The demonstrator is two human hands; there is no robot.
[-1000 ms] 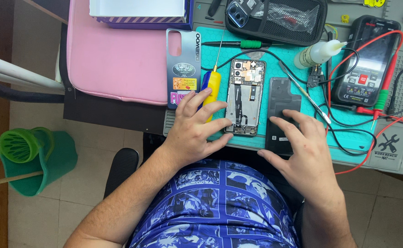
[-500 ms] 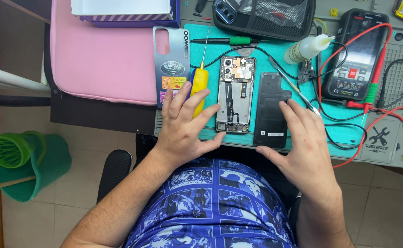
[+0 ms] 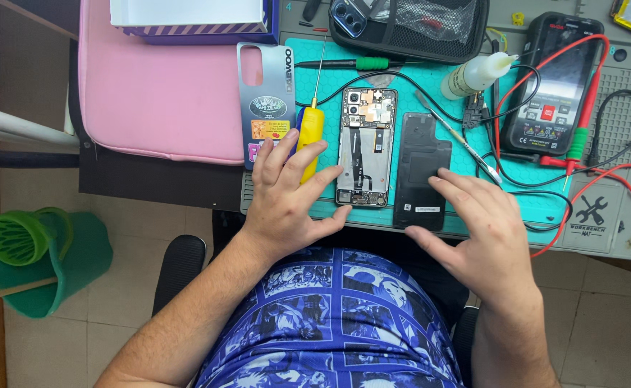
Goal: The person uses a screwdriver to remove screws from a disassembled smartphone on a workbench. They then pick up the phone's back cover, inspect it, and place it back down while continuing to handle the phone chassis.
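Observation:
An opened phone (image 3: 364, 146) lies face down on a teal work mat (image 3: 538, 208), its circuit board exposed. My left hand (image 3: 290, 194) rests flat to its left, fingers spread over the handle of a yellow screwdriver (image 3: 309, 129), fingertips touching the phone's edge. A dark battery or back panel (image 3: 421, 170) lies to the right of the phone. My right hand (image 3: 477, 230) lies flat with spread fingers, its fingertips at that panel's lower right edge. A grey back cover (image 3: 265, 100) with stickers lies left of the screwdriver.
A multimeter (image 3: 556, 82) with red and black leads stands at the right, with a glue bottle (image 3: 477, 74), tweezers (image 3: 459, 136) and a green-handled tool (image 3: 351, 63) nearby. A black pouch (image 3: 409, 25) is at the back. A pink sleeve (image 3: 157, 93) and a box (image 3: 193, 18) are left; a green bucket (image 3: 42, 259) is on the floor.
Both hands stay flat on the mat in about the same places. My right hand has slid a little off the dark panel, toward its lower right. The camera has shifted slightly.

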